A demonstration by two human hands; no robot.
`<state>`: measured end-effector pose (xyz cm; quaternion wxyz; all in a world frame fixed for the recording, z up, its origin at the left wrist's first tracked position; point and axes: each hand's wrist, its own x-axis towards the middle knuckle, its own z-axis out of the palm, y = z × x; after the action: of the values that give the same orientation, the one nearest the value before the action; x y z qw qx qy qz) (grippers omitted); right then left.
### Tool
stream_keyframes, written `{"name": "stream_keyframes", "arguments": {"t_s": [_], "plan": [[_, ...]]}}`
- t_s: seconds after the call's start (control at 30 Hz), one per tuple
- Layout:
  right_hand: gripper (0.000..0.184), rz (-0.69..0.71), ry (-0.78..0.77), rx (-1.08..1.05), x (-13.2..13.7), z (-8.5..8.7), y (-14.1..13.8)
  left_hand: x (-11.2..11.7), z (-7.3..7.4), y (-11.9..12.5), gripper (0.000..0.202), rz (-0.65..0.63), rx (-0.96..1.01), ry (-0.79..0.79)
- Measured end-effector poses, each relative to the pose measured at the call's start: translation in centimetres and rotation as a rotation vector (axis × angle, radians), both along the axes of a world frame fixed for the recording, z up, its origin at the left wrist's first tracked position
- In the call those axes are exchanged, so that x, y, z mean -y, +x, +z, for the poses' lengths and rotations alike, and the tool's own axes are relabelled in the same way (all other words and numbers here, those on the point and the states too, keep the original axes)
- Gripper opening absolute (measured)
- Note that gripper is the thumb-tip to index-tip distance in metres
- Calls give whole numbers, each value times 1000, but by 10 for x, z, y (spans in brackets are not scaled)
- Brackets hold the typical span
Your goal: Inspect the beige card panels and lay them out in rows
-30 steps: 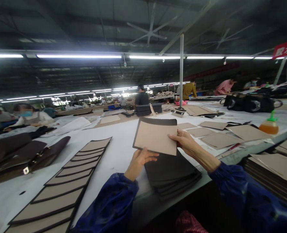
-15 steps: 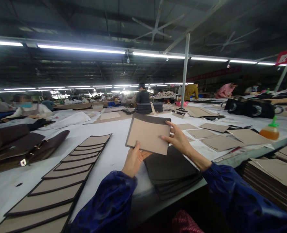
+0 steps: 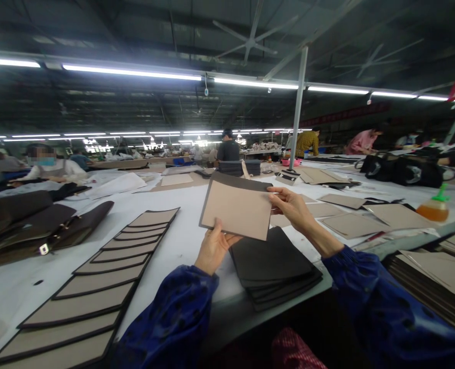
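A beige panel with a dark border (image 3: 237,207) is held up, tilted, above the table. My left hand (image 3: 215,246) grips its lower edge, thumb on the beige face and fingers behind. At the right edge, my right hand (image 3: 291,206) pinches the panel near its upper corner. Below it, a stack of dark panels (image 3: 275,261) lies at the table's front edge. To the left runs an overlapping row of beige panels with dark edges (image 3: 92,297). Several flat beige pieces (image 3: 352,225) lie on the right.
The white table (image 3: 181,271) has dark brown bag parts with a metal buckle (image 3: 46,230) on its left. A squeeze bottle of amber liquid (image 3: 434,207) stands at the right edge. More beige pieces are stacked lower right (image 3: 435,287). A metal post (image 3: 298,113) rises behind. Co-workers are farther back.
My right hand's fingers have shifted from the panel's face to its right edge near the upper corner. The panel has risen slightly, and the view has turned a little.
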<state>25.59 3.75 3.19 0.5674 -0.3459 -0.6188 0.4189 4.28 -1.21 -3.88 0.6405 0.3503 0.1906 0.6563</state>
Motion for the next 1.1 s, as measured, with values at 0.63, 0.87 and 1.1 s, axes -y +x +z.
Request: {"name": "stream_keyframes", "arguments": {"t_s": [0.63, 0.87, 1.1], "plan": [[41, -41, -49, -73, -3, -9, 14, 4, 1, 5, 27, -40, -58, -1], [44, -142, -19, -124, -11, -18, 8, 4, 0, 6, 28, -31, -79, -19], [40, -346, 122, 81, -22, -33, 11, 4, 0, 7, 26, -23, -80, -34]]}}
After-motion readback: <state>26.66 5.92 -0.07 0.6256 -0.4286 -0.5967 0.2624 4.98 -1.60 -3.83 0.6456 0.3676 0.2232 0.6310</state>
